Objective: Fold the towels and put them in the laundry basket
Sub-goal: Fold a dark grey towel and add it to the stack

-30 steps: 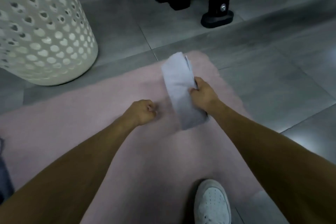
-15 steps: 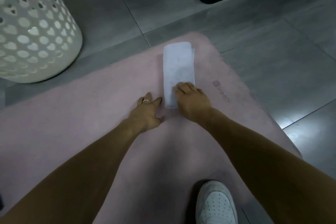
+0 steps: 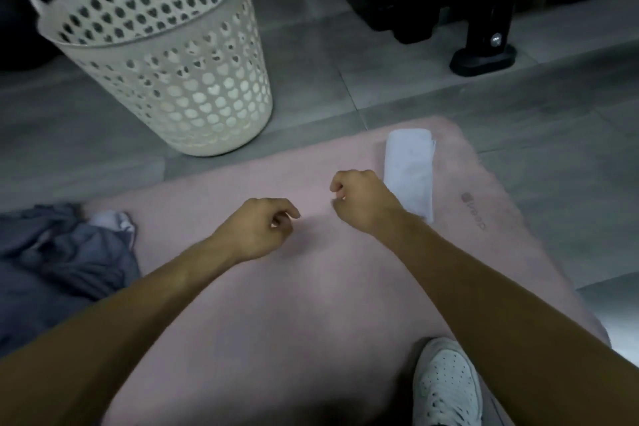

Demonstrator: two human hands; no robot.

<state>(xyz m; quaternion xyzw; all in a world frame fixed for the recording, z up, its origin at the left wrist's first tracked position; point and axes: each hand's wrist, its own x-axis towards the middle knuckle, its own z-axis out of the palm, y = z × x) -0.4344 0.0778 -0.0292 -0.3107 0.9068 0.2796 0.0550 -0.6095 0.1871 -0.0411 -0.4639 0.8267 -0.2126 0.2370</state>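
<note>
Grey clothes (image 3: pixel 58 252) beside laundry basket (image 3: pixel 166 55)

arms: both forearms bare, no sleeves in view | left hand (image 3: pixel 257 226): bare, no glove | right hand (image 3: pixel 363 199): bare, no glove | footwear: white lace-up sneaker (image 3: pixel 446 384), perforated toe, white laces
</note>
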